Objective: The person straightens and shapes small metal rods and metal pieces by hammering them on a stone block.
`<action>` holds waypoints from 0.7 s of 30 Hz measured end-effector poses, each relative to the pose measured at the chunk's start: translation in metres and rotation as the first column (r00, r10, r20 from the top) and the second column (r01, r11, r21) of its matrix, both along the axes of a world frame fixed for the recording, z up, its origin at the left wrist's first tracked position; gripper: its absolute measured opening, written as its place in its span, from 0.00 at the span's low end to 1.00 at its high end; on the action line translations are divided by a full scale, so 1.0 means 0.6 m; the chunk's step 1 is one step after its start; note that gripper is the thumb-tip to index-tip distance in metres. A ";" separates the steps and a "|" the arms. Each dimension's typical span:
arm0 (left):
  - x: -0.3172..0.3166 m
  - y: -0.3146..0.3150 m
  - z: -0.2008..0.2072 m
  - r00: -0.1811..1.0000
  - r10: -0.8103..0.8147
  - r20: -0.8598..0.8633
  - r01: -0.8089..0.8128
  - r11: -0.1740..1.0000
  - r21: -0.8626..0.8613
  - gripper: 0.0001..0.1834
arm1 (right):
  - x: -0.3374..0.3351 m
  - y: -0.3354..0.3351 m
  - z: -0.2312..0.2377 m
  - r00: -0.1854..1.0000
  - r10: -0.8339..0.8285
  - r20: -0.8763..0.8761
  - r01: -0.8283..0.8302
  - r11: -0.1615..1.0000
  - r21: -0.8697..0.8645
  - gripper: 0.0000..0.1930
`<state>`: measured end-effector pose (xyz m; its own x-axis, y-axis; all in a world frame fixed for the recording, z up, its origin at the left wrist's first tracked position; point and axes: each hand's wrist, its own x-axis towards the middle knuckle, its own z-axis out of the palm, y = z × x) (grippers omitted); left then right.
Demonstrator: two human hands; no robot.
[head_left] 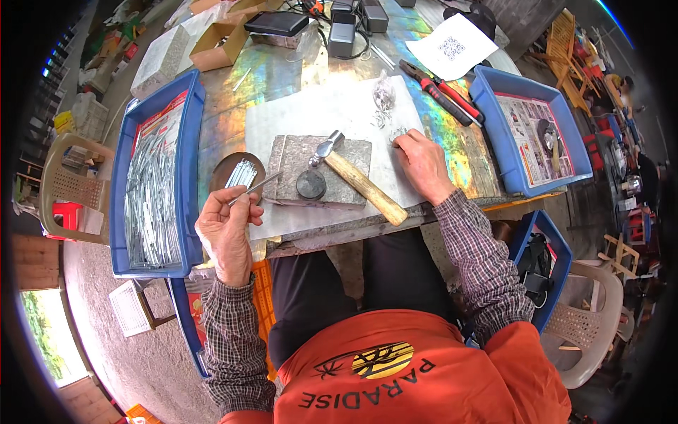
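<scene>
My left hand [224,230] pinches a thin metal rod [263,183] between thumb and fingers. The rod's tip points up and right, over the left edge of a grey stone block [353,152]. Beside that hand, a round brown dish [227,164] holds several similar rods. A hammer [357,182] with a wooden handle lies across the block, next to a round black piece [311,184]. My right hand [424,166] rests on the white sheet [339,106], fingertips pinched together by small shiny bits [400,132]; whatever they hold is too small to tell. A clear plastic bag [383,94] lies just beyond.
A blue tray [192,155] full of metal rods stands left. Another blue tray [580,152] stands right, near red-handled pliers [441,93]. At the back are a paper with a square code [452,48], a cardboard box [219,46] and dark devices [342,35].
</scene>
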<state>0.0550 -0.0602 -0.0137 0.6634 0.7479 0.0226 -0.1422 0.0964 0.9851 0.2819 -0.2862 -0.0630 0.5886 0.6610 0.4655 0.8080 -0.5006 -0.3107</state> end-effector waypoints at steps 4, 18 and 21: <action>-0.003 0.008 -0.007 0.996 -0.027 -0.086 0.033 0.997 0.074 0.06 | 0.007 0.004 -0.005 1.000 0.008 0.017 -0.008 0.999 -0.033 0.01; -0.009 -0.002 -0.012 0.935 0.077 -0.345 0.156 0.785 0.599 0.08 | 0.018 0.019 0.019 0.988 0.122 0.099 -0.093 0.960 -0.264 0.02; -0.012 -0.003 -0.011 0.923 0.097 -0.373 0.185 0.737 0.650 0.08 | 0.014 0.010 0.024 0.995 0.090 0.050 -0.076 0.970 -0.232 0.02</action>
